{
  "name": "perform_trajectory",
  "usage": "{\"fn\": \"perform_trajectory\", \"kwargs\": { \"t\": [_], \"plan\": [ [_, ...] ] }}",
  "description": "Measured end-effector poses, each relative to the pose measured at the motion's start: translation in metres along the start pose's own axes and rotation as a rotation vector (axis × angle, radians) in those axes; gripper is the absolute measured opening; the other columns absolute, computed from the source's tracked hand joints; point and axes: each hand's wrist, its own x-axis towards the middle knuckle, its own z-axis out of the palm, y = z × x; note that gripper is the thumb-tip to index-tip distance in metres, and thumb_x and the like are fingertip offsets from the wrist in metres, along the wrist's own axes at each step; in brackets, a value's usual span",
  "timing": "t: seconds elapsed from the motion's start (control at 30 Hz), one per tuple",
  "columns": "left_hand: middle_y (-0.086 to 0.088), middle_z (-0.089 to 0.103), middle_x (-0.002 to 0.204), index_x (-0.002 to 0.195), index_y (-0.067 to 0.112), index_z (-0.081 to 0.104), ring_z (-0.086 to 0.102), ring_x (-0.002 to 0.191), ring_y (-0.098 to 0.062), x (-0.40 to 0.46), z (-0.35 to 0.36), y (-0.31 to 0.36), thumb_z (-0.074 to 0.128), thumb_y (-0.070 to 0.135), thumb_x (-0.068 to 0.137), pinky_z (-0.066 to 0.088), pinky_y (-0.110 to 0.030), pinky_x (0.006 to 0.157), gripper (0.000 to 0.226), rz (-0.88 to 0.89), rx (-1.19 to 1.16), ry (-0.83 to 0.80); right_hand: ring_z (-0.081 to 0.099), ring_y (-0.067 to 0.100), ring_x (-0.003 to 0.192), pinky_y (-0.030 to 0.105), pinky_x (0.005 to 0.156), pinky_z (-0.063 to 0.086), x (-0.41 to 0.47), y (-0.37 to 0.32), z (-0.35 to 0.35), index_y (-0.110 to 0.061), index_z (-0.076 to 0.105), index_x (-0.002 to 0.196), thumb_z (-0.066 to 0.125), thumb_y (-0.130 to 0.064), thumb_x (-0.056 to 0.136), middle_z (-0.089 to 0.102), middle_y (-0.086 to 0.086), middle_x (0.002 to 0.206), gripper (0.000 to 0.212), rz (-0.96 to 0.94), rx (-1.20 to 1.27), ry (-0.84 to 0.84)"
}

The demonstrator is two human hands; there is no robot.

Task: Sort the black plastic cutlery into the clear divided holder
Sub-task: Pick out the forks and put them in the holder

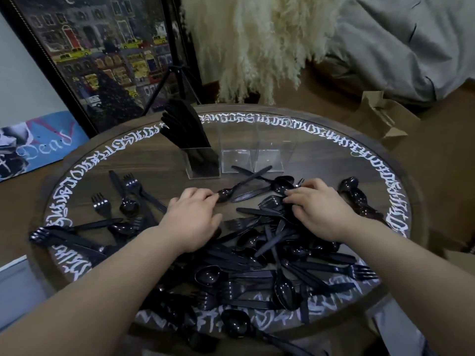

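A big heap of black plastic cutlery covers the near half of a round dark table. The clear divided holder stands at the far middle; its left compartment is packed with black knives, the other two look empty. My left hand lies palm down left of the heap, fingertips pinching the bowl of a spoon. My right hand is palm down on the heap's far right, fingers curled onto a fork and neighbouring pieces.
Loose forks, a spoon and knives lie scattered on the table's left side. A framed city picture and a tripod stand behind the table, a fluffy cream throw behind that. Cardboard lies on the floor at the right.
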Motion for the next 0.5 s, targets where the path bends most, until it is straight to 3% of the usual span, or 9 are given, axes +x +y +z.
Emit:
{"fn": "perform_trajectory", "kwargs": {
  "t": [0.13,0.3,0.4,0.5],
  "plan": [
    [0.007,0.034,0.147,0.145,0.022,0.035,0.021,0.136,-0.02,-0.003,-0.001,-0.002,0.036,0.044,0.097,0.03,-0.042,0.105,0.052,-0.047,0.013,0.029,0.024,0.015,0.133,0.039,0.104,0.032,-0.008,0.004,0.0,-0.035,0.052,0.134,0.04,-0.026,0.097,0.04,-0.021,0.146,0.039,-0.021,0.038,-0.005],
    [0.006,0.036,0.143,0.142,0.024,0.039,0.025,0.133,-0.021,-0.006,-0.001,0.005,0.041,0.039,0.095,0.031,-0.042,0.104,0.05,-0.084,0.007,0.129,0.032,0.023,0.129,0.039,0.107,0.032,-0.025,0.018,-0.006,-0.025,0.054,0.134,0.048,-0.015,0.091,0.045,-0.006,0.143,0.044,0.045,0.056,0.179],
    [0.007,0.034,0.145,0.14,0.028,0.042,0.023,0.135,-0.018,-0.009,0.0,0.022,0.045,0.036,0.094,0.029,-0.043,0.105,0.047,0.046,-0.064,0.257,0.04,0.027,0.118,0.034,0.097,0.036,-0.038,0.03,-0.005,-0.017,0.064,0.122,0.056,-0.007,0.085,0.058,0.001,0.126,0.039,0.086,0.092,0.28],
    [0.01,0.026,0.152,0.14,0.036,0.039,0.013,0.141,-0.015,-0.012,0.002,0.045,0.039,0.048,0.094,0.022,-0.044,0.11,0.047,0.263,-0.076,0.195,0.045,0.027,0.108,0.037,0.093,0.04,-0.05,0.037,-0.002,-0.017,0.07,0.111,0.06,-0.008,0.082,0.063,0.0,0.112,0.031,0.055,0.077,0.285]
  ]
}}
